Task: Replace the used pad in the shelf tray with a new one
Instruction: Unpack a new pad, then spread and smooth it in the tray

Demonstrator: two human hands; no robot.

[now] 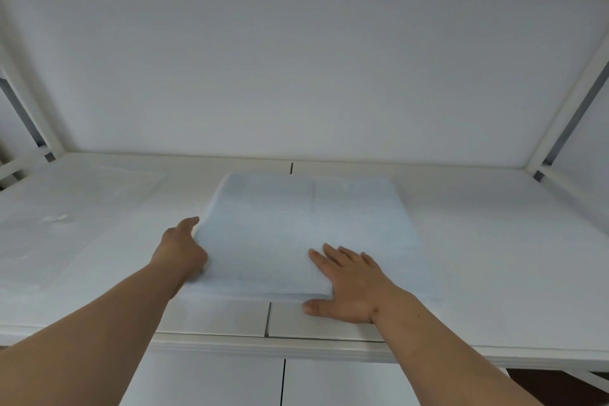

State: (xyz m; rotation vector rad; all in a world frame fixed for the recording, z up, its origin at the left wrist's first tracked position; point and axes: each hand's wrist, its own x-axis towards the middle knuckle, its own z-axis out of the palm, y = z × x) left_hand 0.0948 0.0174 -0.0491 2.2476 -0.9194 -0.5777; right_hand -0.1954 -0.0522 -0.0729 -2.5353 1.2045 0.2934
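While the white shelf tray (478, 241) is carrying it at centre, the folded pale-blue pad (296, 234) is lying flat. You are pressing your right hand (349, 280) on its near edge, fingers spread straight; your left hand (184, 250) is gripping its left edge, fingers tucked under. Unfolding unevenly risks bunching or sliding it off-centre.
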